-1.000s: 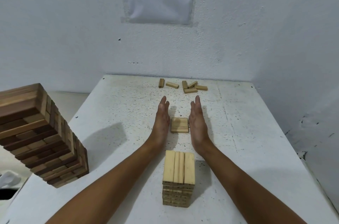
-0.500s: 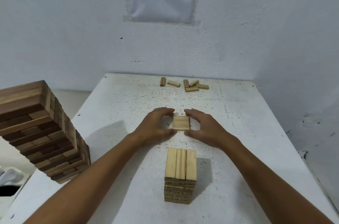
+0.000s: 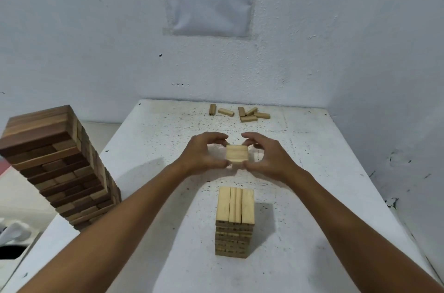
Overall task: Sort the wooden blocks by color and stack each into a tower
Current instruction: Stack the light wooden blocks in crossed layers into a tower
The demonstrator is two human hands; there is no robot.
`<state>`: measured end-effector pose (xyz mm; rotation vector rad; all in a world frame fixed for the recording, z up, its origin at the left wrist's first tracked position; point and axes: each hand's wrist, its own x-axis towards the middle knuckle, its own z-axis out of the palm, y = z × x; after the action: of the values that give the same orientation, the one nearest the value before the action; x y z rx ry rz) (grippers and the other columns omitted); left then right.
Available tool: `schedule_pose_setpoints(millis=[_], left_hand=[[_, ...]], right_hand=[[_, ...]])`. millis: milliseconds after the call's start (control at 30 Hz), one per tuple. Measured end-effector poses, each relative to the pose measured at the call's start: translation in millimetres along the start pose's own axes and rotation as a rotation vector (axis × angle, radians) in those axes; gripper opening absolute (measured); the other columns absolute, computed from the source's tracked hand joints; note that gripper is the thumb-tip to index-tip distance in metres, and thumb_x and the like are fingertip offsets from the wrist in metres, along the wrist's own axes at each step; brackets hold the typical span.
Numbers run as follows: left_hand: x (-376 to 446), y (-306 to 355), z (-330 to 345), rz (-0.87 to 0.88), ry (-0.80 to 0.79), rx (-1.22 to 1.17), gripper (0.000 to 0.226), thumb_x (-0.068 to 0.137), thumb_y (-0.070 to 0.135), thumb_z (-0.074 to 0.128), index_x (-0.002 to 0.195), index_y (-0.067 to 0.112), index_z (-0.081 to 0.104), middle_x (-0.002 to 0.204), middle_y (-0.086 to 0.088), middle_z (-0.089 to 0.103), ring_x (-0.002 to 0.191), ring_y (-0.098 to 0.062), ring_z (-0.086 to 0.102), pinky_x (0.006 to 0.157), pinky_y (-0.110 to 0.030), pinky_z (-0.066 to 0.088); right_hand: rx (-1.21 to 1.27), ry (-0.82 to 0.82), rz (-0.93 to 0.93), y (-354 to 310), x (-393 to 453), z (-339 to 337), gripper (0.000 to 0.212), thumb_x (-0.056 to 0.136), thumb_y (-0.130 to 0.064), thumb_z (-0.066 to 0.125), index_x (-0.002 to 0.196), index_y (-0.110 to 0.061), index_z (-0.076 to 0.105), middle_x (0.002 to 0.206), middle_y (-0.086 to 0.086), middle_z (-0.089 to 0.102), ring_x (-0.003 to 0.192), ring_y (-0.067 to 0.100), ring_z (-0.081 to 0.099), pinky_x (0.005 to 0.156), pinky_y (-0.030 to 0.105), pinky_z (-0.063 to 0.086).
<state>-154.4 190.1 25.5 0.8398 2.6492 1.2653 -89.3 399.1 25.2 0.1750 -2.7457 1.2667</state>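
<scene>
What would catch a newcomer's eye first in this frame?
Both hands, the left hand and right hand, grip a small set of light blocks between them at mid-table. Nearer the camera stands a light tower; a taller dark-and-light tower rises at the left edge. Loose light blocks lie near the wall.

Pale tower point(image 3: 235, 220) stands upright at near centre — three blocks across its top; a square pale layer point(image 3: 237, 154) lies beyond it; six loose pale blocks point(image 3: 240, 113) scattered at the far edge; dark tower point(image 3: 57, 168) far left.
</scene>
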Motion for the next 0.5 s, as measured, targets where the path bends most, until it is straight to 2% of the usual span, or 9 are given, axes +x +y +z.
schedule_pose_setpoints(millis=[100,233,367,500], left_hand=[[-3,19,-15,0.047,0.045,-0.063,0.083,0.05,0.049,0.075,0.126,0.018,0.061,0.106,0.016,0.068,0.106,0.004,0.062,0.101,-0.027,0.047],[-20,47,-35,0.119,0.102,-0.123,0.069,0.055,0.045,0.076,0.12,0.026,0.061,0.103,0.019,0.07,0.103,0.005,0.063,0.094,-0.023,0.049],[-49,70,-47,0.162,0.121,-0.172,0.066,0.055,0.043,0.077,0.118,0.029,0.061,0.1,0.021,0.071,0.104,0.002,0.063,0.09,-0.016,0.049],[-78,81,-49,0.174,0.116,-0.222,0.066,0.055,0.038,0.078,0.118,0.033,0.059,0.1,0.016,0.072,0.105,-0.004,0.064,0.09,-0.021,0.05]], right_hand=[[0.058,0.055,-0.067,-20,-2,-14,0.069,0.069,-0.014,0.081,0.132,-0.02,0.054,0.111,-0.006,0.064,0.109,0.008,0.059,0.103,0.036,0.047],[0.119,0.121,-0.124,-54,-17,-27,0.068,0.065,-0.028,0.076,0.129,-0.023,0.054,0.112,-0.004,0.064,0.11,0.009,0.059,0.097,0.031,0.05],[0.171,0.151,-0.167,-77,-42,-30,0.064,0.066,-0.025,0.076,0.126,-0.025,0.054,0.108,-0.006,0.064,0.109,0.011,0.059,0.094,0.034,0.052],[0.212,0.149,-0.186,-86,-67,-26,0.063,0.067,-0.021,0.076,0.126,-0.024,0.054,0.104,-0.008,0.064,0.108,0.014,0.06,0.093,0.039,0.053]])
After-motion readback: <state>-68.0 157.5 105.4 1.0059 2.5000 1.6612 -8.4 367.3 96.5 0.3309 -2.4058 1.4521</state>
